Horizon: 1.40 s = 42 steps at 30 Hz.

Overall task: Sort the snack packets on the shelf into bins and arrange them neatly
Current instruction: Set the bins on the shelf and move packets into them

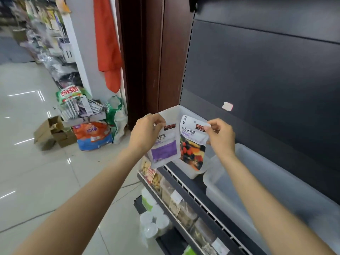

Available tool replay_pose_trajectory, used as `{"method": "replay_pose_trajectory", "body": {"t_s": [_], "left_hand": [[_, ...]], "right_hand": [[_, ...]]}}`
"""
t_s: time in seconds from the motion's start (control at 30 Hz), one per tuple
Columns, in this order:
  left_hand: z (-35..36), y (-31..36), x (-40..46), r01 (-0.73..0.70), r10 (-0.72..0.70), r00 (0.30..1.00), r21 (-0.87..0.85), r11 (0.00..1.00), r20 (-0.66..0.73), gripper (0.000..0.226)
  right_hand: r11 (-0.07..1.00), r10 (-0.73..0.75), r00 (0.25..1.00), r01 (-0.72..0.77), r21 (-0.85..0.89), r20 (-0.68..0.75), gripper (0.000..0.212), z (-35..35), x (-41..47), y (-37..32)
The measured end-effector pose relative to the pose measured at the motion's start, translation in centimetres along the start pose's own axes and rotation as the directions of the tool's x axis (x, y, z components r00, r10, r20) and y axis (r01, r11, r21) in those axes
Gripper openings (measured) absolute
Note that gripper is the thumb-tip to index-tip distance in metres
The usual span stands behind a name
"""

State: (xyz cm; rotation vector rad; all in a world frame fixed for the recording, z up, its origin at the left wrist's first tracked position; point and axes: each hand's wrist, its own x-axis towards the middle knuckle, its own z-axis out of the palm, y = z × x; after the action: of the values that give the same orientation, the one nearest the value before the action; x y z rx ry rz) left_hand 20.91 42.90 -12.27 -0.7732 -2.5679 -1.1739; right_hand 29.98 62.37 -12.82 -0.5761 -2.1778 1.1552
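Observation:
Two white snack packets hang over a clear plastic bin [176,110] at the left end of the dark shelf [198,192]. My left hand [147,131] pinches the top of the packet with a purple label [162,148], its back turned toward me. My right hand [221,137] pinches the upper right corner of the packet with a berry picture [192,142]. The two packets overlap slightly at the middle, both upright and raised above the bin's front rim.
A second, larger clear bin [266,184] stands to the right on the same shelf. Below the shelf edge are boxed snacks [174,197] and white cups [154,223]. Bags and cardboard boxes [55,131] lie on the tiled floor at left.

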Motion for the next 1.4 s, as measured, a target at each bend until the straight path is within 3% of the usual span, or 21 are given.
{"method": "replay_pose_trajectory", "body": {"t_s": [0.4, 0.67, 0.93, 1.2, 1.33, 1.4], "left_hand": [[1.3, -7.2, 16.5, -0.253, 0.282, 0.946, -0.183, 0.95, 0.16, 0.011], [7.1, -9.0, 22.9, -0.375, 0.428, 0.807, -0.207, 0.904, 0.406, 0.013], [12.5, -10.8, 27.3, -0.386, 0.411, 0.735, -0.166, 0.907, 0.539, 0.02], [17.4, -12.0, 29.1, -0.469, 0.489, 0.693, -0.185, 0.864, 0.529, 0.018], [18.7, -12.3, 28.8, -0.485, 0.489, 0.712, -0.15, 0.861, 0.504, 0.021], [19.0, -12.2, 29.1, -0.52, 0.511, 0.727, -0.118, 0.846, 0.458, 0.024]], "right_hand": [[0.986, 0.132, 0.944, -0.158, -0.061, -0.303, 0.011, 7.9, 8.3, 0.0], [0.93, 0.236, 0.922, -0.306, -0.203, -0.307, 0.013, 10.5, 12.4, 2.2], [0.954, 0.273, 0.931, -0.294, -0.053, -0.241, 0.016, 13.8, 17.4, 5.7], [0.906, 0.42, 0.839, -0.41, 0.105, -0.346, 0.038, 17.4, 19.9, 11.0], [0.906, 0.403, 0.848, -0.423, 0.019, -0.345, 0.023, 17.2, 20.7, 10.2], [0.888, 0.414, 0.856, -0.455, -0.07, -0.31, 0.03, 16.9, 21.0, 9.9]]}}
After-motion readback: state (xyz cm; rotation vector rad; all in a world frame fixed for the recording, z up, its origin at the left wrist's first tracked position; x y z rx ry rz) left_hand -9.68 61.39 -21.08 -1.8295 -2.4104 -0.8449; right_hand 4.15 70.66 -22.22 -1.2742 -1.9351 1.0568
